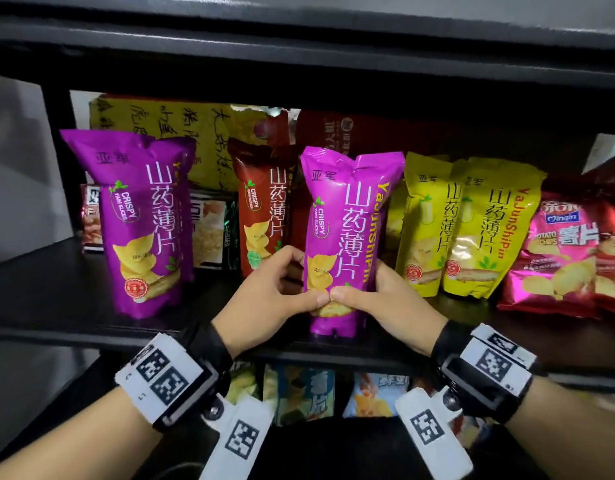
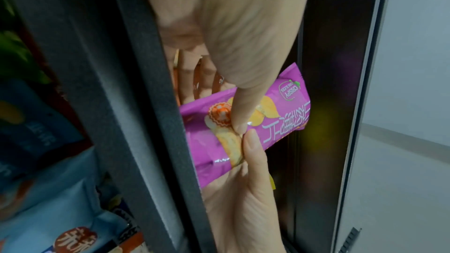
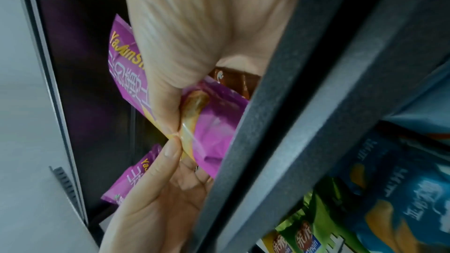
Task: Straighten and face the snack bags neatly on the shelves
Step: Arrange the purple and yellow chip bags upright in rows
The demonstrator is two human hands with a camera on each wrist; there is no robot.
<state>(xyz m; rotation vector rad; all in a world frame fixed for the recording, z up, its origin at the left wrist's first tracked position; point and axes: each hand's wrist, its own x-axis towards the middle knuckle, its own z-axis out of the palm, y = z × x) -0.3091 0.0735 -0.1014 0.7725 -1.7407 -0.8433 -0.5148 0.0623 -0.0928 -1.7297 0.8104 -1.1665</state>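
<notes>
A purple yam-crisp bag (image 1: 344,233) stands upright at the middle of the black shelf (image 1: 74,306), its bottom close to the front edge, print facing me. My left hand (image 1: 301,277) grips its lower left side and my right hand (image 1: 359,282) its lower right side. Both thumbs press the front and their tips meet. In the left wrist view the two thumbs pinch the purple bag (image 2: 287,122). The right wrist view shows the same hold on the bag (image 3: 219,122). The fingers behind the bag are mostly hidden.
A second purple bag (image 1: 143,220) stands at the left. A brown bag (image 1: 261,209) is behind my left hand. Two yellow bags (image 1: 472,230) and pink potato-chip bags (image 1: 559,258) fill the right. More packets lie behind, and the lower shelf holds blue and green bags (image 1: 299,393).
</notes>
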